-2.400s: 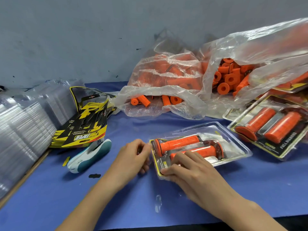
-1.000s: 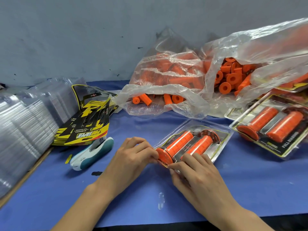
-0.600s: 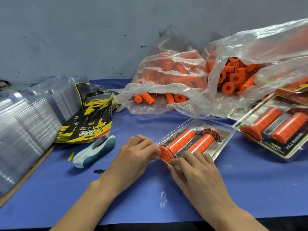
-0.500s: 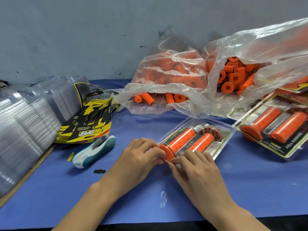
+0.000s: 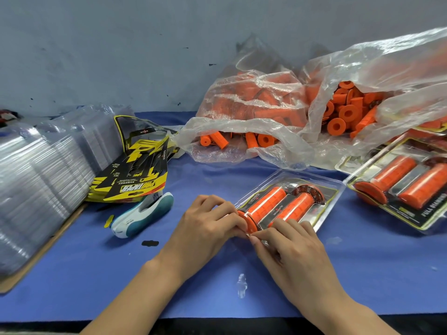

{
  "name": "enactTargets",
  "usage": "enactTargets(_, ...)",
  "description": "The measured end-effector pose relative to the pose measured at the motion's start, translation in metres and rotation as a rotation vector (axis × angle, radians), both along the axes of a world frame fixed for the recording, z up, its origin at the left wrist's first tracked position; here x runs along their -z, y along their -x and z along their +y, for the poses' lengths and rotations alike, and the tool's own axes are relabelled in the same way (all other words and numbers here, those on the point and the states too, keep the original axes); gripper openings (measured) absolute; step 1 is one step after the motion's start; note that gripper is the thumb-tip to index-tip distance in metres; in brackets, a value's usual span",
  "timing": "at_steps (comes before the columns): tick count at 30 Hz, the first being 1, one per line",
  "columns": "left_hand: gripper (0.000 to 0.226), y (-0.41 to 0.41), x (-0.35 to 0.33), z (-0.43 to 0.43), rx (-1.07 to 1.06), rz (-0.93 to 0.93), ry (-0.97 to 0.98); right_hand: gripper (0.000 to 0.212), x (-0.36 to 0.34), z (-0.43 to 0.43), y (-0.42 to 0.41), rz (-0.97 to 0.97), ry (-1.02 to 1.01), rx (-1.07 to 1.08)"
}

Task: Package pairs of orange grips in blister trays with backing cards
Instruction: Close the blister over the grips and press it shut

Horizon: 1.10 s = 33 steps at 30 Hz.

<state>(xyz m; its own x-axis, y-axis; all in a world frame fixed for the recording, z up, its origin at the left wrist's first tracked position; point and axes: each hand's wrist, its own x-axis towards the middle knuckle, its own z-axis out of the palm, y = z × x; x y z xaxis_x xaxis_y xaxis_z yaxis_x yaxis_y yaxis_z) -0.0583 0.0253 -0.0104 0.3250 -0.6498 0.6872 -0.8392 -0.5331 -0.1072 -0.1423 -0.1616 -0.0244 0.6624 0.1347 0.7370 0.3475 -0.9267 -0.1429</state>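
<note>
Left hand (image 5: 208, 228): fingers curled, pinching blister tray (image 5: 331, 201) near corner.
Right hand (image 5: 292, 247): pinching same corner.
Orange grips (image 5: 278, 209): paired in tray.
Stapler (image 5: 142, 215): 9 o'clock of hands.

You see two ribbed orange grips (image 5: 278, 209) lying side by side in a clear blister tray (image 5: 331, 201), angled, just in front of the grip-filled plastic bag (image 5: 254, 117).

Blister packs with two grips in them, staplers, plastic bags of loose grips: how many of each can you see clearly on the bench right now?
Blister packs with two grips: 2, one under both hands, one at the right; more behind it are hidden.
Stapler: 1
Plastic bags of loose grips: 2
Total: 5
</note>
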Motion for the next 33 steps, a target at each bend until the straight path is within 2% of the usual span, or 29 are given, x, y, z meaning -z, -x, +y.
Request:
enactTargets(11,0.047,-0.009,0.005,0.008,-0.1,-0.01,-0.004,0.026,-0.002,-0.002,0.003,0.02,0.004,-0.011)
enactTargets(15,0.042,-0.013,0.005,0.016,-0.096,0.043,-0.036,0.028,-0.001,-0.003,0.003,0.013,0.025,-0.017)
enactTargets(22,0.022,-0.018,0.005,0.03,-0.085,0.19,-0.111,0.027,0.0,-0.002,0.001,0.001,0.044,-0.015)
enactTargets(25,0.025,-0.015,0.006,0.031,-0.085,0.243,-0.108,0.027,0.001,-0.002,0.001,0.004,0.042,-0.017)
enactTargets(33,0.013,-0.001,0.004,0.016,-0.019,0.199,-0.018,0.027,0.002,-0.002,0.001,0.009,0.048,-0.021)
